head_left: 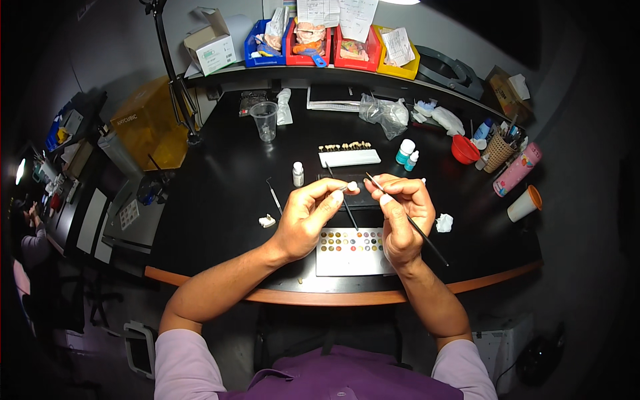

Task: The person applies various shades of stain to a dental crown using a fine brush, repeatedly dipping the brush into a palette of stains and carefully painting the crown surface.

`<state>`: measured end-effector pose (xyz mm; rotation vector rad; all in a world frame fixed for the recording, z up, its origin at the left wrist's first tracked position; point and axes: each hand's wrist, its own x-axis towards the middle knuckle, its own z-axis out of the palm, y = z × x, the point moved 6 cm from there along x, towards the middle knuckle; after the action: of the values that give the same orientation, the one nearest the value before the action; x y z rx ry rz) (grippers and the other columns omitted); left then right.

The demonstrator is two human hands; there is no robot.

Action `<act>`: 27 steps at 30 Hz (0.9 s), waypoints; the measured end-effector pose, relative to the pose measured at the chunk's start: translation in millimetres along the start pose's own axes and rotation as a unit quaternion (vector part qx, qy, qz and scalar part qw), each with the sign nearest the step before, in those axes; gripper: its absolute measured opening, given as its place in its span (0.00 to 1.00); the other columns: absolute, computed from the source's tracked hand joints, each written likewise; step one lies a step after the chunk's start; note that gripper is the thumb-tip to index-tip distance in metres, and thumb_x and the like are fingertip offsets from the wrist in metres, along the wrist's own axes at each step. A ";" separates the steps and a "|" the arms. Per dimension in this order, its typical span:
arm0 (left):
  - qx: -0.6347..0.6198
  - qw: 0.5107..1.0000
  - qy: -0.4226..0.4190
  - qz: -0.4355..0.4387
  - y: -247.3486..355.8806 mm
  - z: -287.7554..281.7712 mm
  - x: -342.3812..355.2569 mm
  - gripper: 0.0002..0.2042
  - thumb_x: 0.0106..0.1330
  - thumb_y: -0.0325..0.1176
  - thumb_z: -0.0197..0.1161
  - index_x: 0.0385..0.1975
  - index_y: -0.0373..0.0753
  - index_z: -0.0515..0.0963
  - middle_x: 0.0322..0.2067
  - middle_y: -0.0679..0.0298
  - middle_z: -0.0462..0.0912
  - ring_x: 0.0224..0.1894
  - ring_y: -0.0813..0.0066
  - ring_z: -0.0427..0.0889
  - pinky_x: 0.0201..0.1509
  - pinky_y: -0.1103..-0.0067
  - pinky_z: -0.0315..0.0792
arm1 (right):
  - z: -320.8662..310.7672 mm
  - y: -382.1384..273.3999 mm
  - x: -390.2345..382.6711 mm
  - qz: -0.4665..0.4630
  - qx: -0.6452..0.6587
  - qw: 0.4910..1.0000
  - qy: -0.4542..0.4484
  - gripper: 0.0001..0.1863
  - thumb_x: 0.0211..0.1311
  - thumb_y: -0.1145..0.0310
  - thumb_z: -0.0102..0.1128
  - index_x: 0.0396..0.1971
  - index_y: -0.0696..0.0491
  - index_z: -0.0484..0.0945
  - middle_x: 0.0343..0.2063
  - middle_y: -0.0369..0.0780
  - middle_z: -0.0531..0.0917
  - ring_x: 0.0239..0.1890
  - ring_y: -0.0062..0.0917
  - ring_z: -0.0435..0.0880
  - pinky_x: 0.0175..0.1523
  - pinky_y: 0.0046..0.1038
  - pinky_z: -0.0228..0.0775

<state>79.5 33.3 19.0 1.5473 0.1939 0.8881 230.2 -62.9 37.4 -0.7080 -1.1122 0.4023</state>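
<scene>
Grips white piece (pixel 353 187) between thumb and fingers of left hand (pixel 305 217), raised over desk (pixel 220 220). Grips brush (pixel 430 245) in right hand (pixel 403 233) — tip near piece, apart from it. Suggests setup done, with paints (pixel 359 234) in palette (pixel 347 265) — cannot tell colour on piece or work left.

Lighting: brt. white lamp (pixel 400 1), top edge, cut off; 2nd glow (pixel 20 171) far L. Desk (pixel 233 167) ctr. well lit, sheen nr. front rim (pixel 333 298); sides dim, corners blk. Fisheye bows rim; sm. details soft.
</scene>
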 end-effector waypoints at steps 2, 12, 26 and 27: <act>-0.007 1.000 0.006 0.019 0.9 0.4 -2.8 0.14 0.83 0.35 0.56 0.57 0.33 0.82 0.23 0.78 0.68 0.24 0.92 0.60 0.28 0.87 0.55 | 1.3 -7.0 -4.5 -0.005 0.000 1.000 0.002 0.07 0.68 0.85 0.60 0.43 0.63 0.75 0.46 0.50 0.83 0.51 0.31 0.86 0.61 0.34 0.82; -0.071 0.997 -0.029 -0.011 -4.6 3.7 -10.4 0.11 0.81 0.27 0.57 0.54 0.30 0.83 0.48 0.59 0.90 0.50 0.80 0.84 0.56 0.80 0.75 | 16.7 -31.5 -17.7 -0.165 -0.083 0.981 -0.064 0.09 0.56 0.87 0.61 0.34 0.59 0.74 0.31 0.45 0.83 0.51 0.40 0.84 0.62 0.50 0.83; -0.122 0.992 -0.011 -0.039 3.1 12.8 -21.4 0.10 0.83 0.30 0.59 0.51 0.30 0.83 0.33 0.69 0.83 0.28 0.91 0.70 0.31 0.87 0.65 | 24.7 -40.0 -18.8 -0.213 -0.225 0.946 -0.093 0.11 0.49 0.86 0.68 0.31 0.58 0.78 0.28 0.43 0.85 0.44 0.39 0.86 0.49 0.38 0.88; -0.123 0.992 -0.013 -0.039 4.2 14.1 -20.7 0.10 0.83 0.30 0.59 0.51 0.30 0.83 0.33 0.69 0.83 0.28 0.91 0.70 0.31 0.87 0.65 | 25.1 -42.2 -18.8 -0.226 -0.238 0.939 -0.102 0.11 0.49 0.86 0.68 0.32 0.58 0.79 0.28 0.43 0.85 0.44 0.39 0.87 0.47 0.37 0.87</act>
<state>72.6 9.2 15.3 1.3118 0.1214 0.7986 197.6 -97.0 60.7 -0.8127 -1.5500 -0.2036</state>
